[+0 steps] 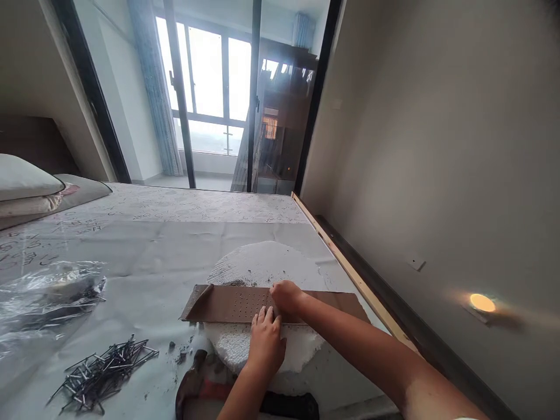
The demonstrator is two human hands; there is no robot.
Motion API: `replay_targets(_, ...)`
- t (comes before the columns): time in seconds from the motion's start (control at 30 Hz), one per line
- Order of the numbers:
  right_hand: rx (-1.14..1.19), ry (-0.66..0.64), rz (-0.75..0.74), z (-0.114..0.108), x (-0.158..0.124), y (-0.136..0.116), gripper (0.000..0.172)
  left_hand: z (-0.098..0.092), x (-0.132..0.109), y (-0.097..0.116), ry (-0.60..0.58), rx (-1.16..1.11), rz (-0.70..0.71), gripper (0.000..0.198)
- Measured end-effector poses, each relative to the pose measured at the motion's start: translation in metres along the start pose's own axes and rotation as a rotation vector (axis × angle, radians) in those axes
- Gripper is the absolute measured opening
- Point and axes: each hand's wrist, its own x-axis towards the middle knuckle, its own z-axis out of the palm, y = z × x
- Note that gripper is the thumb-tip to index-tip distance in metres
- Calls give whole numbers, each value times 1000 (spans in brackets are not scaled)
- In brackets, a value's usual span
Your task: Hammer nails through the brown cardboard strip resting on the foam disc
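Strip: brown perforated cardboard strip [236, 303], light, bends easily; best held flat at its middle.
Left hand [265, 344]: flat, pressing it.
Right hand [286, 296]: pinching something small, I cannot tell what.
Base: white foam disc [262, 265], crumbly.

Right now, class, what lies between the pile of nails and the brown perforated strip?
In the head view, only bare grey sheet with a few dark specks separates the pile of nails from the brown perforated strip.

- We count two hands: left hand [265, 344], right hand [286, 296].
- One brown strip [231, 304] with holes.
- One white foam disc [262, 265].
- One pile of nails [102, 373].
- One plastic bag [44, 303].
- Two pillows [26, 178].
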Motion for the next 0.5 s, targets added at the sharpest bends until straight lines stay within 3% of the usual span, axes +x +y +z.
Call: replay_targets(0.5, 238, 173, 146, -19, -11, 8, 19, -5, 1, 0, -15, 21, -11, 43)
